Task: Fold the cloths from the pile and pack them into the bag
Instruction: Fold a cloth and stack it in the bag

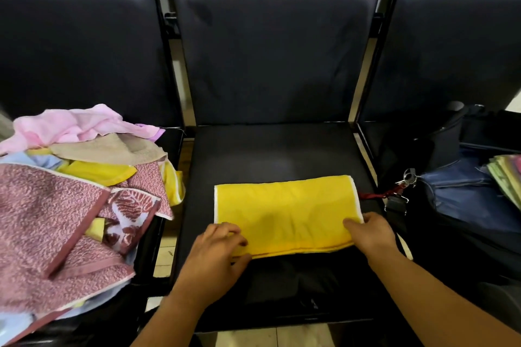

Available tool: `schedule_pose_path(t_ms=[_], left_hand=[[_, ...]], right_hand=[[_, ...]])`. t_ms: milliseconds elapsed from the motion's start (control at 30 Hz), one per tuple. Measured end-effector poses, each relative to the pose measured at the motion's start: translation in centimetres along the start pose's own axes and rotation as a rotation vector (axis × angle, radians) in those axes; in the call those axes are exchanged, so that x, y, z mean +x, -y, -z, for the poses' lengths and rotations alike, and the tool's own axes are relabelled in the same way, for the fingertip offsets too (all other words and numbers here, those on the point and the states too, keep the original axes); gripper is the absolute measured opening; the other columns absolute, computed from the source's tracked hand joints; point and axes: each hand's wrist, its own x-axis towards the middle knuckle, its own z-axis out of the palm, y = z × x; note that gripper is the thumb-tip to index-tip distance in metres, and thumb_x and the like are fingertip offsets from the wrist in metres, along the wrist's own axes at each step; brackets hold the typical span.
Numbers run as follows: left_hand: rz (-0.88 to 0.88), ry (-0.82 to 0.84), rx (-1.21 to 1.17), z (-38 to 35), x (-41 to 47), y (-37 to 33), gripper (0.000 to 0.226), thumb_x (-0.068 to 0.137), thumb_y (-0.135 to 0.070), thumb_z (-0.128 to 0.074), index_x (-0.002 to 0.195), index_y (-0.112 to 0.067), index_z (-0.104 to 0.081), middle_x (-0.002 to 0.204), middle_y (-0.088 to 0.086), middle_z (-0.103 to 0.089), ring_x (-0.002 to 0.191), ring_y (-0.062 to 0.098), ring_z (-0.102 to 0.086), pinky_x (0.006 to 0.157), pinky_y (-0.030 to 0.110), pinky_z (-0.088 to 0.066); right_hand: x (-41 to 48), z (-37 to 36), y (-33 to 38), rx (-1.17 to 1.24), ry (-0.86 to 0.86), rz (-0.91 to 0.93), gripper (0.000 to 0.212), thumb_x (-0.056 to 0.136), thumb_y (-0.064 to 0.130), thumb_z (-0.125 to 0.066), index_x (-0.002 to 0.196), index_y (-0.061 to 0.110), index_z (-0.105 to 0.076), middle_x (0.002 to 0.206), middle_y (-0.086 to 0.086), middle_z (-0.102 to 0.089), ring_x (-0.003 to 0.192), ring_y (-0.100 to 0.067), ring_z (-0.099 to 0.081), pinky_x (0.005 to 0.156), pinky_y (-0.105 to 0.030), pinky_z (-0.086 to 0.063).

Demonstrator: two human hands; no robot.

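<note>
Head view shows our left hand (217, 245) and right hand (369, 231) each pinching 1 near corner of the yellow cloth (284, 214), lying flat on the middle seat (267, 160), so we should lift both evenly and match edges before creasing.

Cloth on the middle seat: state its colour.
The cloth is yellow with white edge trim on its short sides; head view.

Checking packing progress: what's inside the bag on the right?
A stack of folded cloths, greenish and pink edges, sits in the open bag; the stack hides anything beneath.
</note>
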Motion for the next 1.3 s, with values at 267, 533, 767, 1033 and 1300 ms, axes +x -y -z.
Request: schedule_pose_path(t_ms=[267, 533, 767, 1033, 1300], left_hand=[[0.084, 0.264, -0.152, -0.2, 0.3, -0.6, 0.052, 0.101, -0.059, -0.046, 0.147, -0.034, -0.049, 0.161, -0.013, -0.035, 0.149, 0.012, -0.027, 0.121, 0.034, -0.027], [0.603, 0.070, -0.933, 1.3, 3.1, 0.6, 0.032, 0.103, -0.040, -0.052, 0.133, -0.032, -0.058, 0.121, -0.004, -0.069, 0.107, 0.014, -0.066, 0.091, 0.028, -0.050], [0.796, -0.025, -1.122, 1.6, 3.8, 1.4, 0.036, 0.103, -0.039, -0.051, 0.134, -0.022, -0.058, 0.116, -0.007, -0.065, 0.101, 0.010, -0.061, 0.087, 0.027, -0.047], [0.666, -0.098, -0.844, 1.1, 3.2, 1.5, 0.048, 0.095, -0.017, -0.062, 0.138, -0.035, -0.051, 0.107, -0.015, -0.068, 0.090, 0.002, -0.065, 0.064, 0.007, -0.044], [0.567, -0.157, -0.610, 1.0, 3.0, 1.7, 0.059, 0.094, -0.012, -0.060, 0.147, -0.033, -0.044, 0.127, -0.003, -0.058, 0.110, 0.019, -0.062, 0.091, 0.034, -0.054]], right_hand=[[-1.9, -2.0, 0.5, 0.653, -0.019, -0.325, 0.034, 0.081, 0.030, -0.085, 0.106, 0.014, -0.068, 0.113, -0.014, -0.070, 0.097, -0.036, -0.067, 0.074, -0.040, -0.054], [-10.6, -7.7, 6.8, 0.406, -0.126, 0.304, 0.010, 0.094, 0.022, -0.071, 0.096, 0.024, -0.062, 0.093, 0.004, -0.067, 0.087, -0.015, -0.063, 0.080, -0.041, -0.053], [-12.8, -16.2, 5.3, -0.435, 0.386, 0.676, 0.073, 0.095, 0.008, -0.059, 0.156, 0.029, -0.026, 0.160, 0.022, -0.024, 0.149, 0.003, 0.007, 0.127, -0.036, -0.008], [-12.5, -14.7, 4.4, -0.321, 0.409, 0.823, 0.055, 0.090, 0.032, -0.074, 0.130, 0.057, -0.044, 0.162, 0.034, -0.007, 0.154, 0.003, -0.001, 0.126, -0.031, -0.019], [-8.3, -11.0, 6.1, -0.118, 0.097, 0.234, 0.069, 0.089, 0.051, -0.071, 0.146, 0.019, -0.050, 0.152, -0.004, -0.048, 0.138, -0.026, -0.047, 0.114, -0.042, -0.039]])
